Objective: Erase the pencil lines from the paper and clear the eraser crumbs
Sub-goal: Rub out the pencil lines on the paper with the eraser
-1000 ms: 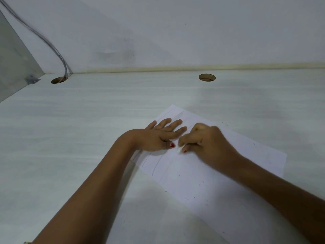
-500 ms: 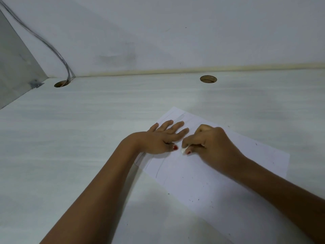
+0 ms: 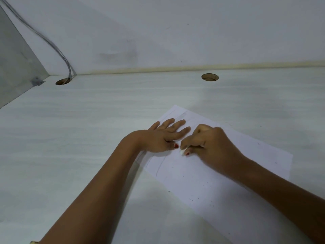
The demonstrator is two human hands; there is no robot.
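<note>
Right now you are in the rubbing step; clearing the crumbs has not begun. Starting at the left, your left hand [image 3: 163,138] lies flat on the left part of the paper [image 3: 202,184], fingers straight and spread, grip apart, pressing the sheet to the counter [image 3: 88,147]. The paper lies skewed on the counter's right half, one corner pointing toward the far edge, its near end running out of view at the bottom. Just below that hand, faint pencil lines [image 3: 159,166] show beside the sheet's left edge, and more run past the fingertips toward the far corner. Next to your left thumb, the small white eraser [image 3: 182,152] touches the paper, only its tip showing. Your right hand [image 3: 212,147] has its grip clamped on it, thumb and curled fingers pinching it low. Dark eraser crumbs [image 3: 198,198] are scattered over the sheet's middle and right side.

As I judge it, the next move calls for short strokes along the visible lines, with the left hand bracing close so the sheet neither buckles nor slides. Then shift that hand to expose whatever it covers, and sweep the crumbs off last.
</note>
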